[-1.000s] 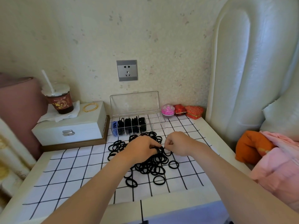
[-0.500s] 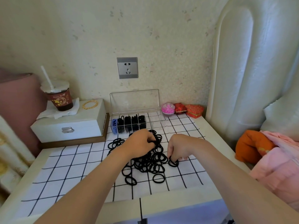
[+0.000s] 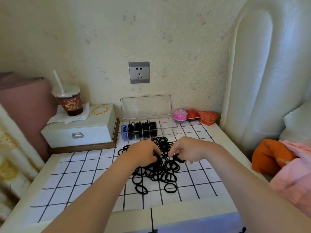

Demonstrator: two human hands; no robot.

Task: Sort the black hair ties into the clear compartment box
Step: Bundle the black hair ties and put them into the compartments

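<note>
A heap of black hair ties lies on the white checked cloth. Behind it stands the clear compartment box with its lid up; several left compartments hold black ties, the leftmost holds blue ones, and the right end looks bare. My left hand rests curled on the heap's left side, its fingertips closed among the ties. My right hand is to the right of it, pinching black hair ties at the heap's top. The two hands nearly touch.
A white jewellery box at back left carries a drink cup with a straw and a gold bangle. Pink and red trinket boxes sit at back right. An orange and pink cloth bundle lies right of the table.
My right hand has risen from the heap's right edge with ties in its fingers and moved toward my left hand. The view has shifted slightly.
</note>
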